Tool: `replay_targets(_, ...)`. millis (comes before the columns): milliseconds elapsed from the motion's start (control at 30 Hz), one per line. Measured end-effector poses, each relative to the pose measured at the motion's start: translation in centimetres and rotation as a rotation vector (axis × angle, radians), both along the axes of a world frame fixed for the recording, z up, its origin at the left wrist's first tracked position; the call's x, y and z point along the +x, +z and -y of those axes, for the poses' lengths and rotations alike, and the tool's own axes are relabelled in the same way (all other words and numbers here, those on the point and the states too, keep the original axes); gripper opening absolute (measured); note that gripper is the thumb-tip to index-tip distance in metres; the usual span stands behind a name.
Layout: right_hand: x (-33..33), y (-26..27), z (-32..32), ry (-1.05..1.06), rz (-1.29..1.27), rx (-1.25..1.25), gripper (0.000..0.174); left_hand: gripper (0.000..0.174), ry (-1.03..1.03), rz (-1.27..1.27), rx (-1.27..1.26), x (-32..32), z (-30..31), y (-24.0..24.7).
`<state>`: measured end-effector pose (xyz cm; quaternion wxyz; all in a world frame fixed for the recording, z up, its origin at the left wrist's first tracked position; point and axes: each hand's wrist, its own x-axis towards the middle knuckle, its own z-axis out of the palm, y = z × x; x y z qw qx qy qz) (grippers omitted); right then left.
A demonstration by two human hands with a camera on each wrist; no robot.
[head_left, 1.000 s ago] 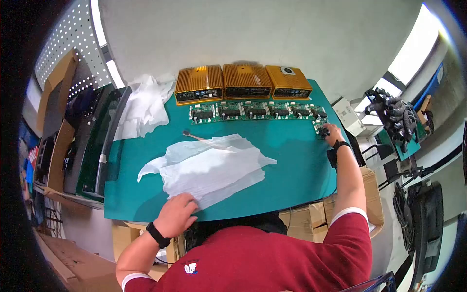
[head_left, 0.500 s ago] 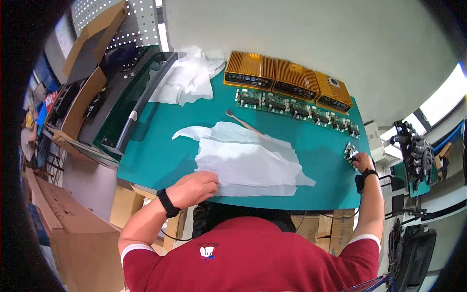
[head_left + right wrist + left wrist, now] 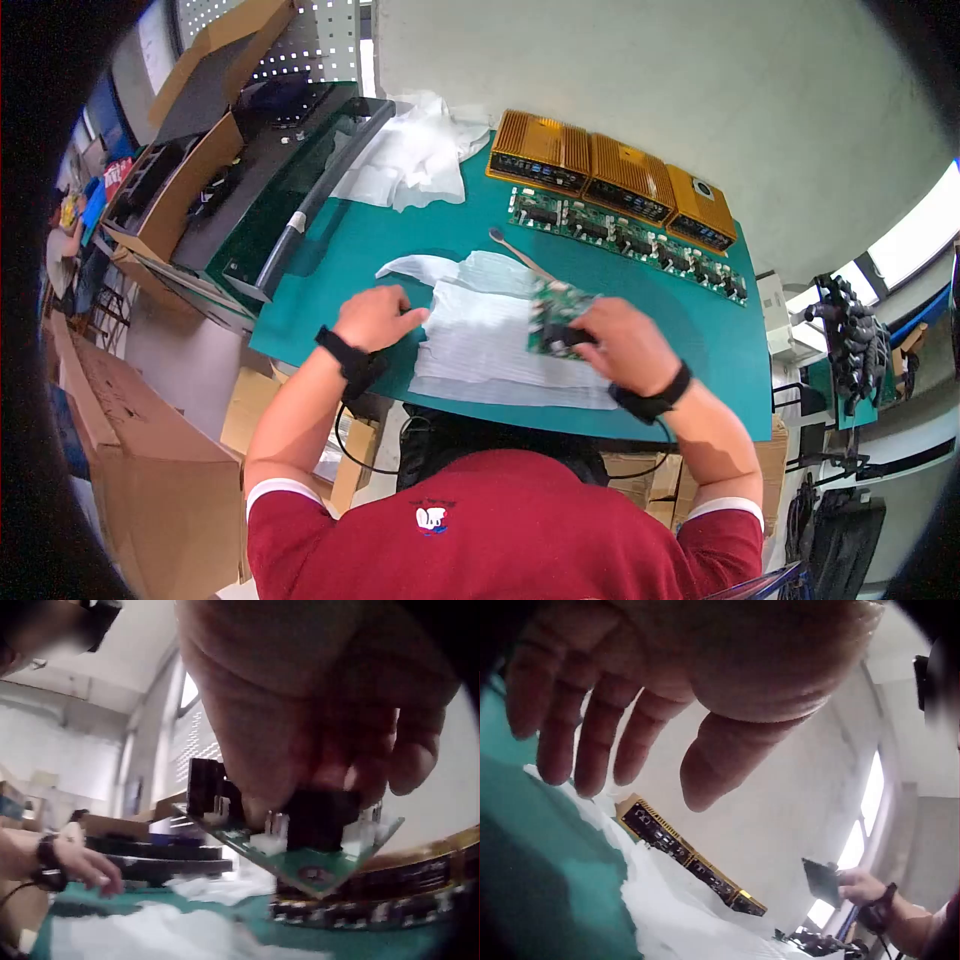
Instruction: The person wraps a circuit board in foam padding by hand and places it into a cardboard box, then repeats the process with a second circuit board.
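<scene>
In my right hand (image 3: pixel 632 345) I grip a green circuit board (image 3: pixel 548 312) by the black part on its face. The board hangs over the white sheets (image 3: pixel 475 335), which lie stacked on the green table mat. Seen from the right wrist, the board (image 3: pixel 315 870) is tilted, with white connectors and black blocks on top. My left hand (image 3: pixel 372 318) hovers at the left edge of the sheets. Its fingers (image 3: pixel 592 750) are relaxed and hold nothing. A brush with a thin handle (image 3: pixel 520 255) lies behind the sheets, its far end partly hidden.
A row of similar circuit boards (image 3: pixel 620 240) stands before three gold finned boxes (image 3: pixel 630 175) at the back. Crumpled white sheets (image 3: pixel 415 150) lie at the back left, beside a dark tray (image 3: pixel 290 200). Cardboard boxes (image 3: pixel 150 430) stand left of the table.
My right hand has lifted the circuit board from the table's right side and brought it left over the white sheets. The left hand has moved slightly forward, off the sheets. The head view has turned.
</scene>
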<state>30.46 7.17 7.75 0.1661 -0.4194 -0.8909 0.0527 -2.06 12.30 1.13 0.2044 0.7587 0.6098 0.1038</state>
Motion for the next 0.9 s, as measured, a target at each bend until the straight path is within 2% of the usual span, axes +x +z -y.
replay_targets(33, -1.3, -1.2, -0.1, -0.030, 0.056, -0.072, 0.020, 0.039, 0.006, -0.001, 0.005, 0.5, 0.0, -0.2)
replay_targets(100, -3.0, -2.7, -0.2, -0.042, 0.136, -0.075, 0.018, 0.040, -0.032, -0.188, 0.107, 1.8, 0.1, -0.3)
replay_targets(167, -3.6, -4.5, -0.6, -0.069, 0.153, -0.087, 0.017, 0.040, -0.025, -0.184, 0.091, 2.6, 0.2, -0.6)
replay_targets(233, -3.5, -5.9, -0.8, -0.097, 0.168, -0.095, 0.017, 0.039, -0.070, -0.164, 0.198, 2.9, -0.1, -1.6)
replay_targets(300, -3.3, -6.7, -0.8, -0.092, 0.188, -0.139, 0.017, 0.039, -0.088, -0.132, 0.170, 3.0, -0.5, -1.6)
replay_targets(367, -3.1, -6.7, -0.7, -0.080, 0.156, -0.128, 0.015, 0.039, -0.119, -0.086, -0.002, 3.1, -0.8, -1.2)
replay_targets(400, -3.0, -6.7, -0.7, -0.066, 0.129, -0.119, 0.013, 0.039, -0.125, -0.091, -0.003, 3.1, -0.8, -1.4)
replay_targets(467, -2.9, -6.8, -0.7, -0.064, 0.119, -0.109, 0.014, 0.034, -0.137, 0.121, 0.011, 2.8, -1.2, -2.2)
replay_targets(500, -2.8, -6.8, -0.6, -0.056, 0.114, -0.097, 0.016, 0.034, -0.142, 0.114, 0.010, 2.7, -1.6, -2.7)
replay_targets(567, -2.7, -7.0, -0.7, -0.059, 0.110, -0.095, 0.016, 0.032, -0.156, 0.367, -0.081, 2.3, -2.3, -3.3)
replay_targets(600, -2.7, -7.1, -0.6, -0.059, 0.115, -0.091, 0.017, 0.032, -0.158, 0.357, -0.080, 2.4, -2.0, -2.7)
replay_targets(667, -2.8, -6.8, -0.7, -0.065, 0.132, -0.098, 0.017, 0.036, -0.033, 0.501, -0.241, 3.0, -1.0, -1.5)
replay_targets(700, -2.9, -6.6, -0.6, -0.070, 0.159, -0.111, 0.017, 0.036, -0.033, 0.497, -0.237, 2.8, -1.1, -2.1)
replay_targets(767, -3.1, -6.3, -0.5, -0.072, 0.152, -0.091, 0.016, 0.051, -0.163, 0.303, -0.124, 2.3, -1.8, -4.0)
replay_targets(900, -3.6, -6.2, -0.1, -0.070, 0.101, -0.067, 0.014, 0.053, -0.123, 0.304, -0.193, 2.5, -1.4, -3.0)
